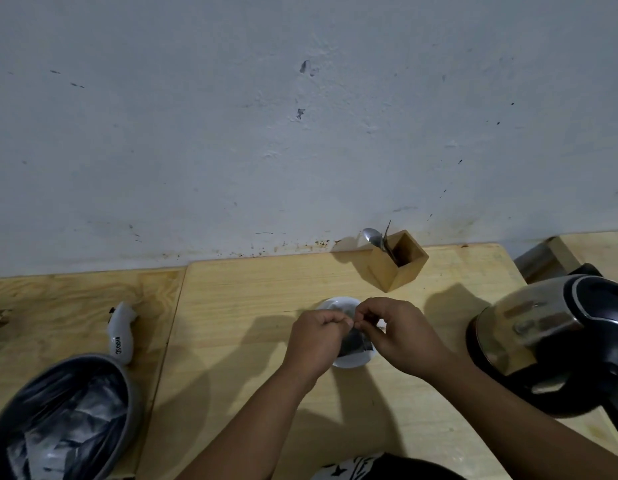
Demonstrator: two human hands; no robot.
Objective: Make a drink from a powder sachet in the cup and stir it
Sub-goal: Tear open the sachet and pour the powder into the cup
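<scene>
A white cup (338, 303) stands on the wooden table (238, 306), mostly hidden behind my hands. Right above it both hands pinch the top edge of a dark powder sachet (355, 342). My left hand (314, 337) grips the sachet's left side and my right hand (394, 332) grips its right side, fingertips almost touching. The sachet hangs down over the cup's mouth. I cannot tell whether the sachet is torn. A metal spoon (373, 237) stands in a wooden holder (397, 261) by the wall behind the cup.
A steel electric kettle (557, 337) with black lid and base stands at the right. A grey bin (65, 417) lined with a bag sits at the lower left. A white controller-like object (122, 334) lies left of the table seam. The wall runs close behind.
</scene>
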